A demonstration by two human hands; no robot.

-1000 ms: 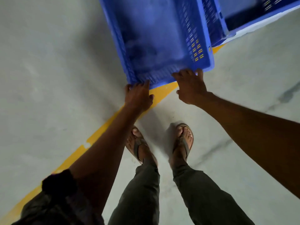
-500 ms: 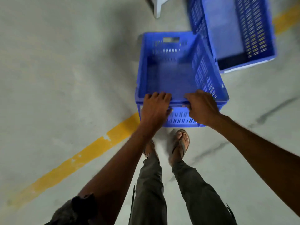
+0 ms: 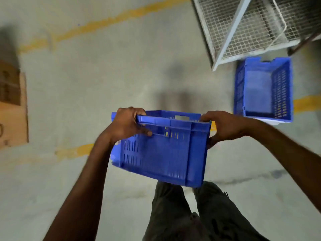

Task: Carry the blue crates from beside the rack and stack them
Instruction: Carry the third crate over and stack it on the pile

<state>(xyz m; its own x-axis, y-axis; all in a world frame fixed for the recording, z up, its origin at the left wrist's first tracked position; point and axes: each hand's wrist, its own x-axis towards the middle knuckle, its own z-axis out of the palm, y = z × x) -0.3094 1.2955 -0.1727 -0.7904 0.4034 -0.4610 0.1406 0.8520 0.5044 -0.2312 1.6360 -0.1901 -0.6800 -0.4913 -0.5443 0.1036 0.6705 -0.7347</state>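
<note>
Carry step: left hand [image 3: 127,125] and right hand [image 3: 224,126] both closed on rim of blue crate [image 3: 163,150], held up off floor. 2nd crate [image 3: 264,89] on floor by wire rack [image 3: 243,26]. Next prob: walk to stack spot, set down square.

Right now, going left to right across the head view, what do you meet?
Cardboard box → left hand → held blue crate → right hand → second blue crate on the floor, below the wire rack.
</note>
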